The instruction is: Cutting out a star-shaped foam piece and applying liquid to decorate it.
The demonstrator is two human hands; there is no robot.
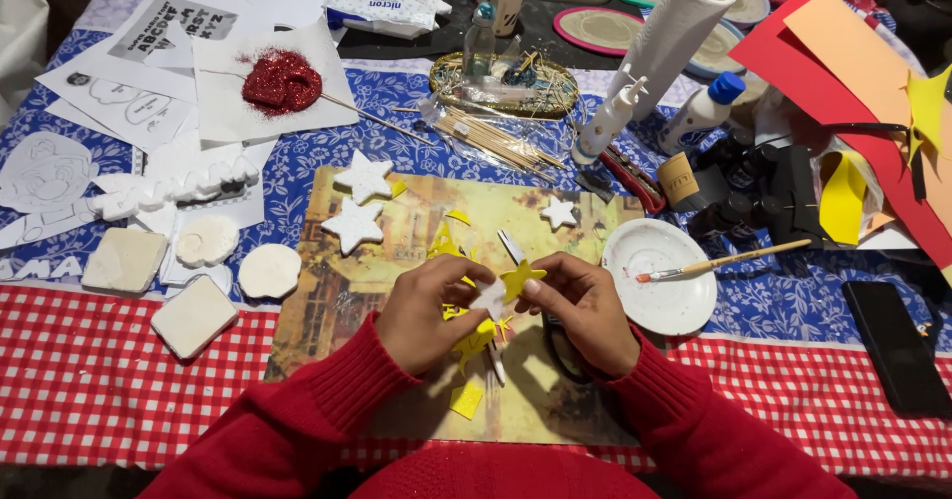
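Red knitted sleeves (pixel 327 400) come up from six o'clock to two hands meeting over a yellowish printed mat (pixel 397 231) on the tabletop (pixel 119 360). Left hand (pixel 428 312) and right hand (pixel 585 311) both pinch a small yellow foam star (pixel 521 279) backed by a white piece – fingers closed on it, just above the mat's centre. Yellow foam scraps (pixel 464 398) lie beneath the hands. At eleven o'clock of the hands lie two white foam stars (pixel 359 201); a third, smaller one (pixel 559 211) lies at one o'clock. At three o'clock sits a white round plate (pixel 684 301) with a wooden-handled paintbrush (pixel 724 260) across it – well apart from the hands.
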